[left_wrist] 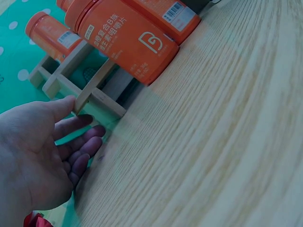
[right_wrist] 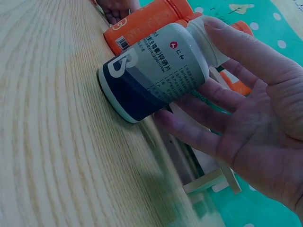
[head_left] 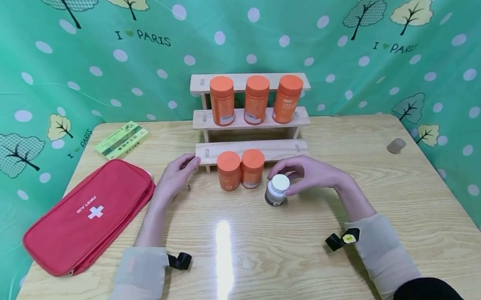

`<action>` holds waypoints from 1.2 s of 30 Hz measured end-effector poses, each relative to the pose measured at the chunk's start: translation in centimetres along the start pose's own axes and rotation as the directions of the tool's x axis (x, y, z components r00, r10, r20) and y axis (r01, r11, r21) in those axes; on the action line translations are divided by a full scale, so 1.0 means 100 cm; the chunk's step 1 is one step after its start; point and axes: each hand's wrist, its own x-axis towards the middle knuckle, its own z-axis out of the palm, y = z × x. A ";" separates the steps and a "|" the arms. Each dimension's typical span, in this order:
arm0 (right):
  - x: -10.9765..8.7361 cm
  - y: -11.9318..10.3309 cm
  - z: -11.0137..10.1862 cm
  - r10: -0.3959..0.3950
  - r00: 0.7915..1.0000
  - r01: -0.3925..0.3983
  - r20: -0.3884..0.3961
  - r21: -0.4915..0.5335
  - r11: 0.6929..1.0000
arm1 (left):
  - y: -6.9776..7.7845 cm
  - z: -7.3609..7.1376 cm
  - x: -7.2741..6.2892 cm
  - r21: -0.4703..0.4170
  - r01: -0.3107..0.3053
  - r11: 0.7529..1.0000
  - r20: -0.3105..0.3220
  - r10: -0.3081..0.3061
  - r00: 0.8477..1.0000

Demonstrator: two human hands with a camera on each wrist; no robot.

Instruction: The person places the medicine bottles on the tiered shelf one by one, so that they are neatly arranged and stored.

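A white-capped pill bottle (head_left: pixel 275 192) with a white and dark blue label stands on the table. My right hand (head_left: pixel 312 174) holds it, thumb at the cap and fingers behind the body, as the right wrist view shows. My left hand (head_left: pixel 177 175) pinches the left end of the lowest board of a three-step wooden rack (head_left: pixel 252 147), thumb and index finger at its corner. Two orange bottles (head_left: pixel 229 171) stand side by side in front of the rack, just left of the pill bottle. Three more orange bottles (head_left: pixel 255 101) stand on the middle step.
A red first aid pouch (head_left: pixel 94 212) lies left of my left arm, with a green and yellow box (head_left: pixel 122 139) behind it. A small grey-brown cylinder (head_left: pixel 395 145) lies at the far right. Behind the table (head_left: pixel 277 262) hangs a green dotted cloth (head_left: pixel 256 37).
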 end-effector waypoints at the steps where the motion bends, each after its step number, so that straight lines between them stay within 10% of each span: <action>1: 0.000 0.000 0.000 0.001 1.000 -0.001 -0.001 0.002 1.000 | 0.000 0.000 0.000 -0.001 0.000 1.000 0.000 0.000 1.000; 23: -0.006 -0.004 -0.002 0.000 0.988 -0.003 -0.154 -0.017 1.000 | 0.000 0.000 -0.002 -0.011 -0.018 1.000 -0.001 0.018 1.000; 36: -0.014 -0.015 -0.011 -0.014 0.900 -0.001 -0.436 -0.034 0.999 | 0.000 0.000 -0.001 -0.010 -0.019 1.000 0.004 0.019 1.000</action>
